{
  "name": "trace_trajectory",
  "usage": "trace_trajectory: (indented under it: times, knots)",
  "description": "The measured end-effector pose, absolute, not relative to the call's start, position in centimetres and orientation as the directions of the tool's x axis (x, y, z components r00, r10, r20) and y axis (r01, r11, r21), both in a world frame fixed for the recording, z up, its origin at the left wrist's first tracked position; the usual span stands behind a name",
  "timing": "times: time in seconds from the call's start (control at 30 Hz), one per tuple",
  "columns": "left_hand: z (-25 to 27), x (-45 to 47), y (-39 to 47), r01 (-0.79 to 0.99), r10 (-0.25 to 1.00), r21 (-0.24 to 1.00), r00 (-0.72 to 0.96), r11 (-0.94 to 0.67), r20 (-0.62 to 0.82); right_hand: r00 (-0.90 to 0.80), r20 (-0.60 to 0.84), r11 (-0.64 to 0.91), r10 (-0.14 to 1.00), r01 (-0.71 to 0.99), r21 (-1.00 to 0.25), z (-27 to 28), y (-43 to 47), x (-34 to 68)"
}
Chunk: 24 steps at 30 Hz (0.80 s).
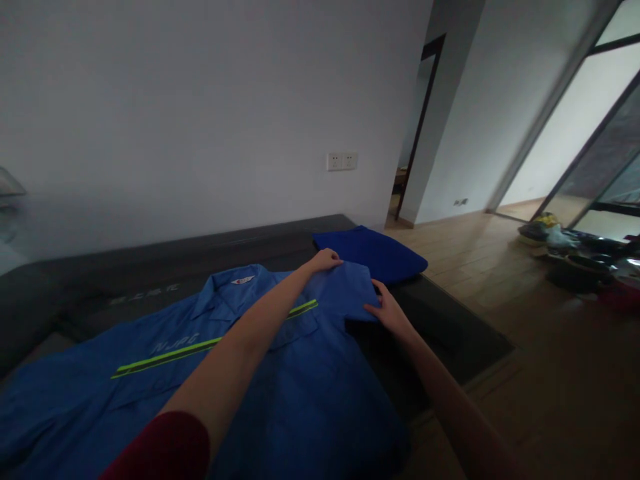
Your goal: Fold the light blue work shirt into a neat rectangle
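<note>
A blue work shirt [300, 360] with a yellow-green and dark stripe lies spread front side up over a dark, low surface. Its collar, with a white label inside, points toward the wall. My left hand [325, 260] pinches the upper edge of the sleeve near the shoulder. At the sleeve's outer end, my right hand [387, 308] grips the cuff edge between thumb and fingers. Between both hands the short sleeve looks flat. My left forearm covers part of the chest stripe.
Behind the sleeve, a folded darker blue cloth [373, 252] rests on the dark surface [460, 327]. A wall with a double socket [342, 161] stands behind. To the right are a wooden floor [465, 247] and a pile of assorted items [585, 257] by glass doors.
</note>
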<state>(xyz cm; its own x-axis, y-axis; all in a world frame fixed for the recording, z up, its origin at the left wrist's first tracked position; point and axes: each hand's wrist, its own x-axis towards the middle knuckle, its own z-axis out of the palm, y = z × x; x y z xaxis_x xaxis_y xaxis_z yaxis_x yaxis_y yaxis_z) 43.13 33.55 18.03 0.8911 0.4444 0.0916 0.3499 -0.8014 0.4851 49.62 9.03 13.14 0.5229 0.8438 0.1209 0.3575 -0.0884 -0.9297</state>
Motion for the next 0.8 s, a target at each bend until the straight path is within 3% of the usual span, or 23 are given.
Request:
trace_trajectory:
  times: [0.1, 0.2, 0.33, 0.43, 0.5, 0.63, 0.73, 0.8]
  knots:
    - [17.9, 42.6, 32.4, 0.345, 0.497, 0.489, 0.838, -0.801, 0.223, 0.513, 0.147, -0.086, 0.846, 0.404, -0.911, 13.3, 8.8, 49.7]
    - [17.5, 41.5, 31.2, 0.366, 0.553, 0.479, 0.761, -0.798, 0.340, 0.512, 0.132, -0.188, 0.849, 0.525, -0.830, 13.5, 8.6, 49.3]
    - [18.0, 37.9, 32.1, 0.390, 0.587, 0.456, 0.667, -0.800, 0.458, 0.565, 0.128, -0.444, 0.815, 0.752, -0.488, 14.3, 7.9, 48.4]
    - [18.9, 32.7, 35.1, 0.477, 0.633, 0.417, 0.582, -0.774, 0.510, 0.600, 0.193, -0.560, 0.777, 0.798, -0.225, 16.1, 7.4, 47.5]
    - [19.4, 28.3, 37.8, 0.582, 0.709, 0.411, 0.514, -0.701, 0.483, 0.557, 0.259, -0.525, 0.789, 0.831, -0.185, 17.8, 7.7, 46.7]
    - [19.1, 18.8, 42.8, 0.726, 0.831, 0.430, 0.367, -0.537, 0.417, 0.305, 0.381, -0.230, 0.873, 0.945, -0.231, 21.3, 11.1, 43.8]
    - [17.8, 13.0, 45.1, 0.797, 0.903, 0.448, 0.272, -0.405, 0.332, 0.150, 0.374, -0.042, 0.915, 0.958, -0.282, 22.8, 16.0, 40.8]
    - [16.7, 10.4, 45.9, 0.818, 0.934, 0.466, 0.228, -0.338, 0.276, 0.114, 0.314, -0.008, 0.943, 0.948, -0.319, 23.1, 20.0, 38.7]
